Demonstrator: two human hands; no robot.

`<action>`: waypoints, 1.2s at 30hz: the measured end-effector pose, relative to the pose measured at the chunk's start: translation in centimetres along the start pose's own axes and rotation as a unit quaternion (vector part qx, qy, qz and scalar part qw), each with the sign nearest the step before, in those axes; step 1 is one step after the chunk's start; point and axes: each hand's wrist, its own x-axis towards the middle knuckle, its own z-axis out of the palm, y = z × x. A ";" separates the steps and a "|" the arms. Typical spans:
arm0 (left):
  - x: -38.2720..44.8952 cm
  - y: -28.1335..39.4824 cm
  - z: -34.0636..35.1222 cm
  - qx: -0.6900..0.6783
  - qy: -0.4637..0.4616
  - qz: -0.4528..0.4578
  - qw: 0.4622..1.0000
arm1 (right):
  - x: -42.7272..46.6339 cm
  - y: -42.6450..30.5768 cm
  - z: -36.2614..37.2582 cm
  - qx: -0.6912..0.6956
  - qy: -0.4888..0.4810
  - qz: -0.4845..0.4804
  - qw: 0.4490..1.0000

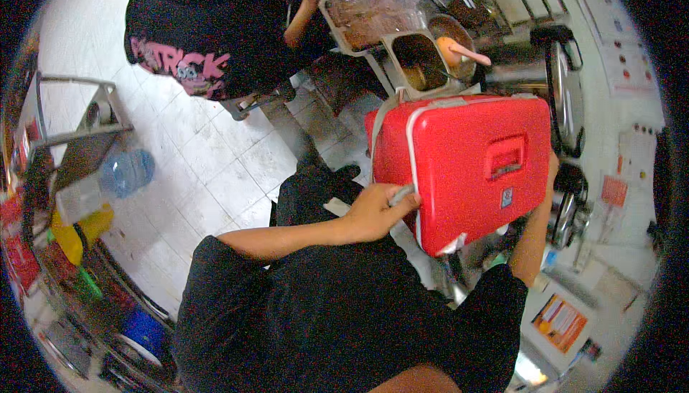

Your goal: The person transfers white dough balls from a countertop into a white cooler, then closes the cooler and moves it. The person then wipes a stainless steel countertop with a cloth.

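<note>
A red hard-plastic cooler box (473, 167) with a white seam around its lid is held up in front of me, tilted. Its lid has a recessed handle, and a small label sits below that. My left hand (379, 211) grips the near left edge at the seam, thumb over the lid's rim, with a grey piece between thumb and fingers. At the right side is my right hand (551, 175), pressed against the box; its fingers are mostly hidden behind it. A pale strap or carry handle (379, 129) runs along the box's left side.
Ahead, another person in a black printed shirt (215, 27) stands beside a counter with metal food pans (420, 59) and a pink-handled ladle (468, 54). A large blue water bottle (127, 172) is on the tiled floor at left, near a metal rack (81, 137).
</note>
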 end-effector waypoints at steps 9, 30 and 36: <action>-3.9 -4.6 -7.1 0.166 0.198 -0.019 0.966 | -17.4 -3.3 5.3 -0.092 0.285 0.044 0.953; -6.2 -5.9 -13.6 0.267 -0.055 -0.050 0.961 | -58.8 -13.3 27.4 0.168 0.483 0.390 0.766; -3.0 -7.0 -10.4 0.496 -0.157 0.107 0.847 | -62.9 -12.9 28.8 0.155 0.484 0.453 0.732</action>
